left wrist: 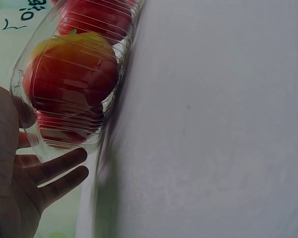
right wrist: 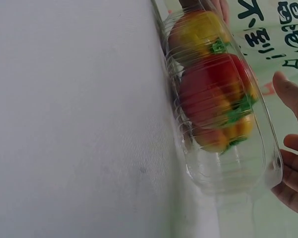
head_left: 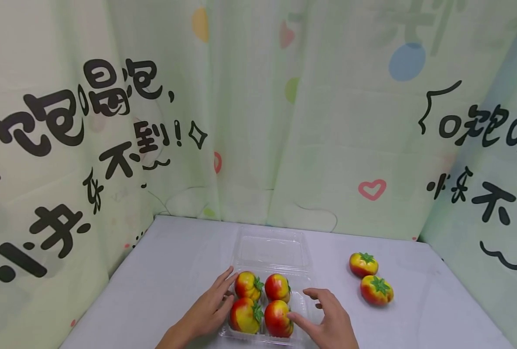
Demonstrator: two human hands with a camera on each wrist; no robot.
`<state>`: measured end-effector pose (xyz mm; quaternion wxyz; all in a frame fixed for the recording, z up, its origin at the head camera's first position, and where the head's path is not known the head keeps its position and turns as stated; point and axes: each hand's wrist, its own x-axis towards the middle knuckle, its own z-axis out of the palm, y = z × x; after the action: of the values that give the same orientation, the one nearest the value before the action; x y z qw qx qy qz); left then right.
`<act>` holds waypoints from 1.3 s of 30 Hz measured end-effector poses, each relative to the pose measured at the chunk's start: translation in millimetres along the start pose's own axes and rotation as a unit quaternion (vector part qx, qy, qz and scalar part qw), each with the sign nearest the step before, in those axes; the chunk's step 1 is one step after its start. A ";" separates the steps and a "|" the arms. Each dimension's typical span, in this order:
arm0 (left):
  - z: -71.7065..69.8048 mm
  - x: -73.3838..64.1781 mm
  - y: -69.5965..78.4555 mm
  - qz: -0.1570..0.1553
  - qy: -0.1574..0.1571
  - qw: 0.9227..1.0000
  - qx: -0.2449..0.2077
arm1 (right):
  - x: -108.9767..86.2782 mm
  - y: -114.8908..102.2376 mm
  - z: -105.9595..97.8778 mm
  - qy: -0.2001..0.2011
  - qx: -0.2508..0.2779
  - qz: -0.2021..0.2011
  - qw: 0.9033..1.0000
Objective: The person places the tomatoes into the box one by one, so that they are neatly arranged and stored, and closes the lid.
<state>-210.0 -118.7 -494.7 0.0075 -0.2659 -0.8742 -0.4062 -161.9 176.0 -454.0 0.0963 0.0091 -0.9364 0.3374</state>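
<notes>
A clear plastic clamshell box lies with its lid folded back. Several red-and-yellow fruits with green leafy tops, like tomatoes or persimmons, sit in its left and middle part; one is the front right fruit. My left hand rests along the box's left side, fingers extended; in the left wrist view its thumb and fingers are at the box wall. Over the right side, my right hand is spread, thumb near the front right fruit. The right wrist view shows its fingertips by the box's end, holding nothing.
Two more such fruits, a rear one and a nearer one, lie on the white tabletop to the right of the box. Printed curtains hang behind the table and along both sides.
</notes>
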 end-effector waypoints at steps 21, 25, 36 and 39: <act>0.2 0.0 -0.5 -0.001 0.002 1.000 0.005 | 9.1 19.4 -17.5 0.031 -0.015 0.036 0.999; -0.6 0.3 0.7 -0.002 0.000 1.000 0.006 | 12.1 23.8 -23.1 0.031 -0.014 0.042 0.999; -0.4 0.9 0.2 -0.002 -0.002 1.000 0.010 | 19.0 36.6 -34.1 0.037 -0.020 0.046 0.998; -0.5 1.0 0.6 -0.001 0.001 1.000 0.010 | 20.8 39.4 -36.3 0.041 -0.025 0.049 0.998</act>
<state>-210.7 -118.2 -493.7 0.0108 -0.2643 -0.8785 -0.3978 -179.3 230.4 -447.6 0.1177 -0.0527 -0.9390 0.3188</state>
